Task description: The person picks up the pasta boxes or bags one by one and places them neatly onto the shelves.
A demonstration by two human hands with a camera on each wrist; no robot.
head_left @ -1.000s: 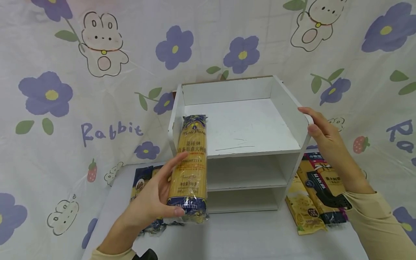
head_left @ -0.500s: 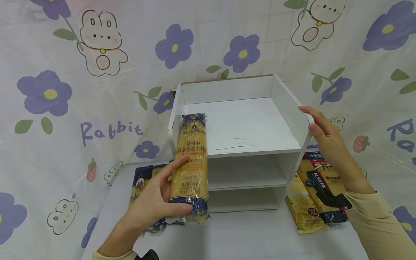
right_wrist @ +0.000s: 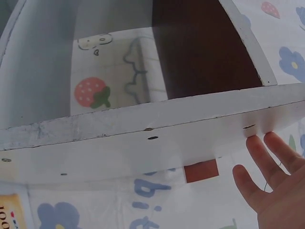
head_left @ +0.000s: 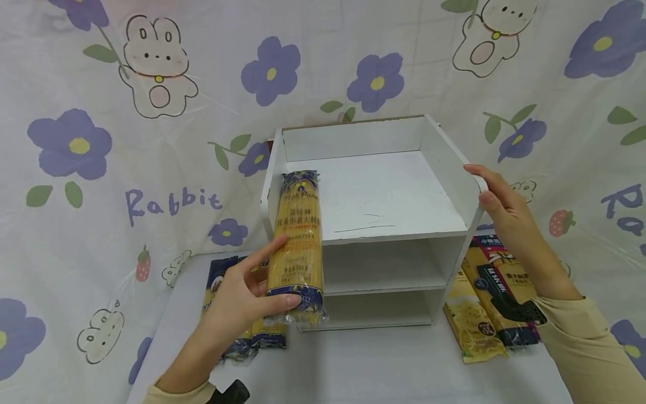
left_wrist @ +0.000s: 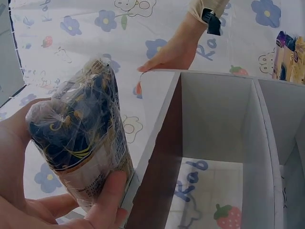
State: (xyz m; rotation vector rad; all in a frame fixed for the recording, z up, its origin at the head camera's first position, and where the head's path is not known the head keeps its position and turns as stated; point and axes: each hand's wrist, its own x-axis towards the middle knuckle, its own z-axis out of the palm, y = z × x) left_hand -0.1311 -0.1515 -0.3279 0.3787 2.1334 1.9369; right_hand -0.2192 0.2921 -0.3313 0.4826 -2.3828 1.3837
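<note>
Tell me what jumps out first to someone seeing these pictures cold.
The left hand grips a long yellow spaghetti packet, held up at the left front of a white three-tier shelf in the middle of the table. The right hand rests with straight fingers against the shelf's right wall. More pasta packets lie on the table to the shelf's right, against a backdrop of purple flowers and rabbits.

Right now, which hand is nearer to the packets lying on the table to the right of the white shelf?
Right. The right hand rests on the white shelf just above those packets; the left hand holds a spaghetti pack across the shelf.
</note>
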